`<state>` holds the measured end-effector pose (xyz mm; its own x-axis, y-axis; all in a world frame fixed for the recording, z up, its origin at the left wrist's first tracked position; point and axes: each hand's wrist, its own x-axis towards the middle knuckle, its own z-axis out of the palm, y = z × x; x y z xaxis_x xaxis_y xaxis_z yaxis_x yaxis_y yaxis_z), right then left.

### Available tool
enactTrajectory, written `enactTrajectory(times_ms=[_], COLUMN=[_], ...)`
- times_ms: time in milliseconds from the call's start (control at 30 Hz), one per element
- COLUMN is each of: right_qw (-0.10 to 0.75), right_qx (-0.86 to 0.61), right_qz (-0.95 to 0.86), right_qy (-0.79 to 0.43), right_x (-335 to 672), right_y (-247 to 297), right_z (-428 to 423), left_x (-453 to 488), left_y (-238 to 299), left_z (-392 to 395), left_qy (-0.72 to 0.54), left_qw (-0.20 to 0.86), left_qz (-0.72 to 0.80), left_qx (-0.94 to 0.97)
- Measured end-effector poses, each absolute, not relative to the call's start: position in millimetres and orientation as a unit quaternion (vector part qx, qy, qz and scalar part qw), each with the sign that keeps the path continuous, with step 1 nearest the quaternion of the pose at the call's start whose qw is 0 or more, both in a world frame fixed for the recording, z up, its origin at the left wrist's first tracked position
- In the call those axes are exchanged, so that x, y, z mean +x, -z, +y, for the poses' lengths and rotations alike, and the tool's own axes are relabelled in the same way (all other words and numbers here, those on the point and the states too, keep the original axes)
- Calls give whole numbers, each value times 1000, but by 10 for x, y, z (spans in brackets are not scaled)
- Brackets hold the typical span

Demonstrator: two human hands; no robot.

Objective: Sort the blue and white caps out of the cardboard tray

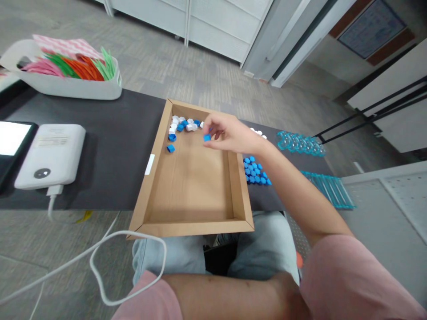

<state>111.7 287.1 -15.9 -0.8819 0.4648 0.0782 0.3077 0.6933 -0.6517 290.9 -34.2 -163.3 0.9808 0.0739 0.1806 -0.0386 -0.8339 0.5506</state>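
Note:
My right hand [224,132] is over the far part of a shallow cardboard-brown tray [193,178]. Between its thumb and fingertips it pinches a small blue hexagonal piece [207,138]. Along the tray's far end lie several white pieces [175,120] and blue pieces [180,127]; a blue piece [171,148] sits nearest to me at the left wall. My left forearm [220,293] crosses my lap at the bottom, and its hand is hidden behind my right sleeve.
Right of the tray are a pile of blue pieces [255,171], white pieces partly hidden by my wrist, and teal clear plastic items [300,143]. Leftward stand a white power bank [55,151] with a cable [100,242] and a white basket [80,86] of colourful fuzzy stems.

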Motion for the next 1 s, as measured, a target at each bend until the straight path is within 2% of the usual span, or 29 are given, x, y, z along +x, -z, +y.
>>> enactTrajectory(times_ms=[133, 333, 600, 767, 1000], right_qw=[220, 277, 241, 305, 295], right_qx=[-346, -508, -544, -556, -557], right_qz=[-836, -754, -727, -716, -738], right_qy=[-366, -311, -341, -292, -242], right_x=[1977, 2886, 3101, 3125, 2945], right_y=[-2, 395, 848, 909, 1266], right_z=[2916, 2879, 2728, 2443, 1919], left_x=[2671, 2564, 2390, 2391, 2563], left_y=[1398, 1355, 1297, 1337, 1512], left_z=[-280, -338, -262, -283, -304], left_qy=[6, 32, 38, 13, 8], left_qw=[384, 357, 356, 318, 306], left_qz=[-32, -41, -30, -33, -58], left_qx=[923, 933, 933, 948, 950])
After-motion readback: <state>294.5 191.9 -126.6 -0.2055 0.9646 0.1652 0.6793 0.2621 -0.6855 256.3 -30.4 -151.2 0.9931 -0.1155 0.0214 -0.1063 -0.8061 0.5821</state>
